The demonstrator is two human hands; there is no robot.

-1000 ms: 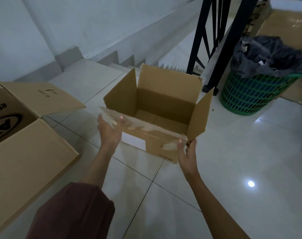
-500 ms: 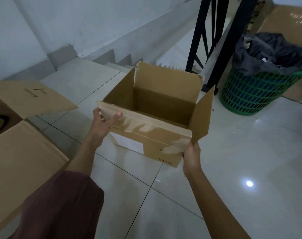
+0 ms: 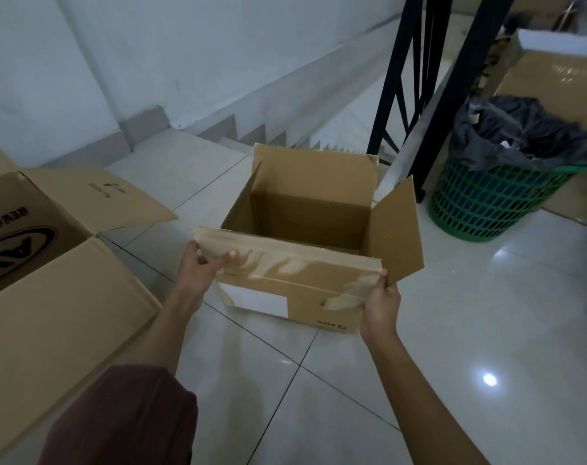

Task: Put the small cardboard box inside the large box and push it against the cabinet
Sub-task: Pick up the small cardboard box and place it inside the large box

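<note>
The small cardboard box point(image 3: 313, 209) is in the middle of the view, its top open and its flaps spread, empty inside. My left hand point(image 3: 203, 268) grips the left end of its near flap, thumb on top. My right hand point(image 3: 381, 305) grips the right end of that flap at the box's near right corner. The box looks lifted slightly off the white tiled floor and tilted toward me. The large box point(image 3: 54, 297) lies open at the left, with a printed logo inside and a flap spread toward the small box.
A green mesh basket point(image 3: 486, 203) lined with a dark bag stands at the right. A black metal railing point(image 3: 419, 95) rises behind the small box, with stairs going down beyond it. A brown cabinet point(image 3: 553, 75) is at the far right. Bare tiles lie in front.
Both hands have closed on the near flap and raised the small box toward me. The view has shifted a little to the left.
</note>
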